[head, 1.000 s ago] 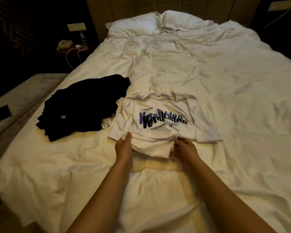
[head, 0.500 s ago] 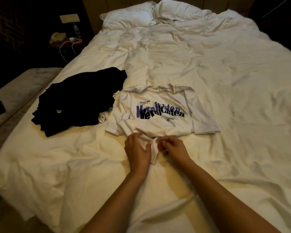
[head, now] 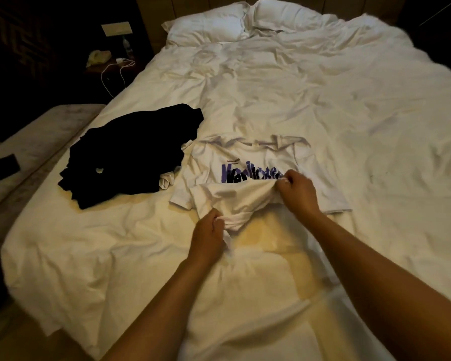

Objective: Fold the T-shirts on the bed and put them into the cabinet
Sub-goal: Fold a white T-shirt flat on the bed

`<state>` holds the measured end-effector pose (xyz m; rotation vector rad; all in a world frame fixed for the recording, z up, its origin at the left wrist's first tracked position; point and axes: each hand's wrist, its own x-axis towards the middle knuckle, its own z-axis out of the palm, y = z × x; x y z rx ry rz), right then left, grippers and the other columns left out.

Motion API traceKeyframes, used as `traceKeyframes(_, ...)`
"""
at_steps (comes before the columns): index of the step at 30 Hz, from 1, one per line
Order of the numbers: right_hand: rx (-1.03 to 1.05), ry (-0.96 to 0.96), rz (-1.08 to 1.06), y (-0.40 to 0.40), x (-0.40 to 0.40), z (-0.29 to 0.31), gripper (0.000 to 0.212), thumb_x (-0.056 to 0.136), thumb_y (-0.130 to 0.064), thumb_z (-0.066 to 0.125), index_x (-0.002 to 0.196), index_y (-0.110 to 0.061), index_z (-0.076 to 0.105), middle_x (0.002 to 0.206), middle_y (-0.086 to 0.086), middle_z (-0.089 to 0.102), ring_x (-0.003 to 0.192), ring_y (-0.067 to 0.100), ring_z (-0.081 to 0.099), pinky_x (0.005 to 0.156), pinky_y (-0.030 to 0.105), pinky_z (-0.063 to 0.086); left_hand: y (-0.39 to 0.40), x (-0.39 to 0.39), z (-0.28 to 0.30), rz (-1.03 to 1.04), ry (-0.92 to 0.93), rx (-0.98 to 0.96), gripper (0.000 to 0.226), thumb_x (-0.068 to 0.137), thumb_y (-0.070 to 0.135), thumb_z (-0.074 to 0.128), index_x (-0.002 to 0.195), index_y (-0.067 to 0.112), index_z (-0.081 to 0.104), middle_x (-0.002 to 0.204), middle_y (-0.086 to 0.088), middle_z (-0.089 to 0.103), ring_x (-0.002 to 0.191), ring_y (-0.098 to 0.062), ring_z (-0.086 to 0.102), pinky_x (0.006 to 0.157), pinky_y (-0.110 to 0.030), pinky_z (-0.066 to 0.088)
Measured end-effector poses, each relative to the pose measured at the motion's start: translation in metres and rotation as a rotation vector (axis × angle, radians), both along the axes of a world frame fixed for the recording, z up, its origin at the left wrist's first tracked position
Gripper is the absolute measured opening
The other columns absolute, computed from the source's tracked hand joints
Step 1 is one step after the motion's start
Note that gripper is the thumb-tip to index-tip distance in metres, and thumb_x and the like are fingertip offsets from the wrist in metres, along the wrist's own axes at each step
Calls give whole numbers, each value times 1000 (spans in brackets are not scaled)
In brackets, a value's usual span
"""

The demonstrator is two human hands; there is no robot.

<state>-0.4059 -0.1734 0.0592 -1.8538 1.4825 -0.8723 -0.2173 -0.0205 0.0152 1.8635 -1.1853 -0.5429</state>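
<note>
Since half a second ago the hands have split apart: they were bunched together at the shirt's bottom hem, and now the right hand [head: 298, 192] has gone up toward the middle of the frame, dragging the hem over the print, while the left hand [head: 209, 234] stays lower down near the center. Both are curled tight on fabric, so each one is pinching a bit of the white T-shirt [head: 248, 178]; the right holds the lifted edge just at the end of the purple and black lettering, covering the lower half of it, and the left grips the bunched corner closer to the camera. That shirt lies front up in the middle of the frame on the bed [head: 323, 100], collar pointing toward the top, right sleeve spread flat out to the right of the hand. Just to its left, touching or nearly so, sits a heap of black T-shirts [head: 130, 157] with a small white bit of cloth poking out at its lower right edge. Two pillows [head: 245, 24] sit at the top of the frame against the headboard. Upper left is pretty dark, but you can make out a nightstand [head: 110, 66] with a white cable [head: 115, 71] looping over it and something pale and crumpled next to that, can't tell what it is.
</note>
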Motion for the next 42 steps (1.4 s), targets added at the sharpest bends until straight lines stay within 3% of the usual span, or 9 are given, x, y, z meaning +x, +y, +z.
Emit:
traceKeyframes(3, 15, 78, -7, -26, 13, 18, 25, 88, -29, 57, 80, -6, 63, 74, 8, 64, 71, 28, 60, 61, 37, 43, -2, 32, 7, 215, 24, -26, 34, 99, 11, 43, 67, 19, 38, 64, -1, 45, 66, -23, 44, 59, -32, 32)
traceKeyframes(8, 60, 62, 80, -35, 14, -6, 42, 88, -16, 67, 127, -14, 52, 133, 10, 42, 93, 26, 58, 86, 43, 52, -13, 57, 2, 364, -344, 97, 8, 93, 14, 56, 94, 13, 64, 97, -8, 64, 96, -32, 56, 82, -40, 43)
traceKeyframes(14, -296, 201, 184, 7, 6, -46, 10, 89, -23, 67, 92, -14, 63, 89, 4, 61, 85, 26, 59, 66, 32, 39, -24, 30, -16, -182, -580, -113, 38, 83, 39, 58, 110, 18, 73, 107, 0, 69, 104, -22, 56, 91, -29, 33)
traceKeyframes(18, -332, 246, 336, 25, 13, -63, 27, 84, -28, 71, 105, -12, 65, 102, 5, 60, 93, 25, 58, 69, 34, 48, -31, 32, -27, -183, -672, -104, 27, 83, 41, 61, 95, 21, 74, 85, 4, 65, 86, -24, 59, 80, -31, 32)
traceKeyframes(23, -426, 328, 383, 12, 26, -66, 19, 85, -18, 68, 100, -7, 64, 107, 11, 56, 99, 32, 55, 76, 38, 48, -32, 37, -13, -147, -580, -288, 19, 92, 30, 63, 89, 15, 73, 80, 0, 66, 76, -19, 59, 73, -28, 36)
traceKeyframes(30, 34, -304, 130, 5, 21, -9, 10, 101, -13, 46, 93, -13, 51, 82, -5, 54, 74, 9, 49, 66, 23, 39, -26, 48, 19, 121, -191, -295, 13, 99, 19, 61, 101, 10, 70, 95, 1, 68, 89, -12, 61, 76, -5, 39)
traceKeyframes(33, 53, -353, 50, -1, 12, 15, 17, 97, -12, 46, 84, -17, 55, 78, -6, 56, 74, 10, 50, 68, 28, 39, -21, 48, 28, 106, -141, -258, 19, 103, 31, 53, 100, 17, 67, 87, 5, 66, 81, -12, 61, 68, -17, 43)
traceKeyframes(38, 48, 68, 77, -4, -6, 28, 19, 94, -34, 61, 107, -19, 61, 95, 3, 65, 81, 22, 61, 71, 36, 48, -13, 37, 43, 47, -169, -229, 21, 101, 37, 54, 82, 29, 57, 67, 12, 58, 64, 0, 55, 57, -20, 39)
traceKeyframes(42, -390, 200, 89, 38, -14, 11, 26, 87, -28, 73, 107, -14, 62, 107, 7, 59, 98, 26, 55, 82, 39, 47, -7, 27, 41, -84, -151, -105, 20, 98, 36, 61, 80, 30, 59, 71, 11, 63, 71, -7, 60, 65, -28, 44)
